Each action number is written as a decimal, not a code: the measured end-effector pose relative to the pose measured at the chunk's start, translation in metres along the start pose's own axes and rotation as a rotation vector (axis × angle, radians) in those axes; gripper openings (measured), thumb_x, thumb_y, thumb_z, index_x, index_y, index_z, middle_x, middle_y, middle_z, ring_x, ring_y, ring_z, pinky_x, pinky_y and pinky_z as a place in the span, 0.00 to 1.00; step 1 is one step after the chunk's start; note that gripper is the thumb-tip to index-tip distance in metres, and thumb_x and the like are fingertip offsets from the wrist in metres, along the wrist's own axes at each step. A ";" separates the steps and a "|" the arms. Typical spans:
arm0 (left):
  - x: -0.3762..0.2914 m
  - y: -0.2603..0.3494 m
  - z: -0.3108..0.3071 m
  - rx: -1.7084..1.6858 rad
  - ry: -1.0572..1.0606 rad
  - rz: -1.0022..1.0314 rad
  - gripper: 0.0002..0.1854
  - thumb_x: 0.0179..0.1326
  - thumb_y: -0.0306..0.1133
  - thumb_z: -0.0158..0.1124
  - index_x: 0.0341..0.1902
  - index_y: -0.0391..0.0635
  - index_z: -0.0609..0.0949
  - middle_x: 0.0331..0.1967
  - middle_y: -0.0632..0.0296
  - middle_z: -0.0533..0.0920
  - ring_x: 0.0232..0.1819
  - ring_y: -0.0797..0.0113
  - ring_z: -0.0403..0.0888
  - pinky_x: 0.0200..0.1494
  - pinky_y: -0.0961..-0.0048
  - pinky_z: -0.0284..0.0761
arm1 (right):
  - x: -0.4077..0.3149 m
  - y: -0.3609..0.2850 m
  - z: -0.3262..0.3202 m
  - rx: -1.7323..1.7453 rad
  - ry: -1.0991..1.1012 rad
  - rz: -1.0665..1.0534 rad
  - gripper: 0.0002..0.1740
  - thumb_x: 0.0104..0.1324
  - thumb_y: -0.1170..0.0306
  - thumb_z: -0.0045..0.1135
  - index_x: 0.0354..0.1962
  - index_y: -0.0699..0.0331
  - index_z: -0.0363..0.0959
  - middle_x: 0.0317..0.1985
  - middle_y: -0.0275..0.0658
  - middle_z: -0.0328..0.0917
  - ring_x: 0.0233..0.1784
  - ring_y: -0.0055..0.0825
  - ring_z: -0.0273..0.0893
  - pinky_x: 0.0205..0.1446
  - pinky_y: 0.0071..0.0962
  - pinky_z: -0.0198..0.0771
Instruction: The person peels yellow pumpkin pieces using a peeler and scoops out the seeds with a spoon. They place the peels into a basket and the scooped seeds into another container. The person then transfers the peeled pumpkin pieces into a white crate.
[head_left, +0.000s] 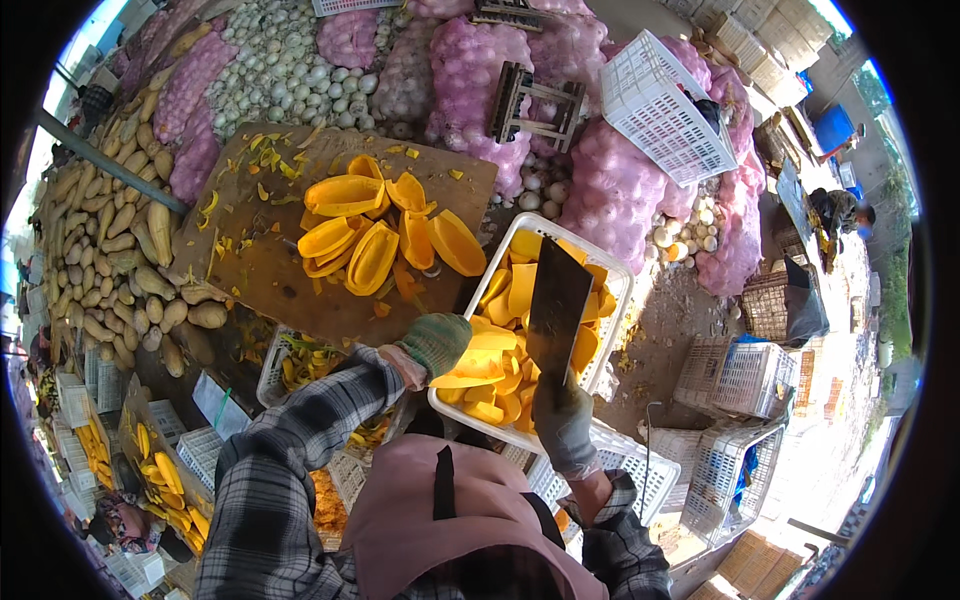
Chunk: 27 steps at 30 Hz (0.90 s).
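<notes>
My left hand (435, 345), in a green knitted glove, grips a peeled squash piece (476, 366) above the near left side of a white plastic crate (626, 289). Its fingertips are partly hidden. Peeled squash pieces (523, 289) fill much of that crate. In a grey glove, my right hand (564, 427) is closed around the handle of a broad dark cleaver (559, 311). The blade points away from me over the crate and hides some of the pieces. On a wooden board (262, 277) to the left lie several hollowed, peeled squash halves (373, 259).
Peel scraps (274, 154) litter the board, and a peel crate (271, 367) stands below it. Whole squashes (120, 225) are heaped left. Onions in pink mesh sacks (480, 82) lie beyond. Stacked crates (739, 375) stand right. Other people (832, 214) are at the far right and lower left.
</notes>
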<state>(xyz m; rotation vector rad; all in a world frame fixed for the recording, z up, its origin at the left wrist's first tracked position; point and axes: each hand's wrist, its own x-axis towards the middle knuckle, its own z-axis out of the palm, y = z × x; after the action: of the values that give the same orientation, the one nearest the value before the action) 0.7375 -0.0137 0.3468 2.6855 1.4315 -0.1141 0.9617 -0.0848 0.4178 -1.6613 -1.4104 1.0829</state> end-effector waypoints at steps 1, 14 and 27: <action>0.006 0.003 -0.004 -0.019 0.014 0.052 0.09 0.49 0.32 0.60 0.32 0.40 0.77 0.24 0.53 0.79 0.27 0.57 0.81 0.26 0.63 0.75 | 0.003 -0.012 0.002 -0.215 -0.040 -0.049 0.10 0.64 0.67 0.51 0.34 0.67 0.74 0.23 0.52 0.77 0.27 0.50 0.78 0.29 0.41 0.70; 0.027 0.042 0.011 -0.194 -0.120 -0.292 0.16 0.51 0.38 0.65 0.38 0.40 0.74 0.31 0.49 0.80 0.33 0.53 0.82 0.33 0.59 0.78 | -0.013 0.016 -0.020 -0.134 0.053 0.110 0.11 0.65 0.65 0.49 0.32 0.67 0.71 0.20 0.55 0.74 0.25 0.54 0.75 0.27 0.46 0.68; 0.034 0.062 0.025 -0.534 0.015 -0.678 0.18 0.52 0.39 0.63 0.40 0.38 0.77 0.36 0.46 0.81 0.39 0.46 0.82 0.42 0.57 0.78 | -0.028 0.027 -0.010 -0.163 0.162 0.043 0.11 0.68 0.68 0.45 0.35 0.70 0.70 0.18 0.52 0.74 0.22 0.42 0.79 0.24 0.37 0.69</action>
<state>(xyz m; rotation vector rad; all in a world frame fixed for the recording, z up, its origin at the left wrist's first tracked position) 0.8069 -0.0232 0.3216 1.7198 1.9700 0.2126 0.9802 -0.1165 0.4021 -1.8582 -1.3935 0.8545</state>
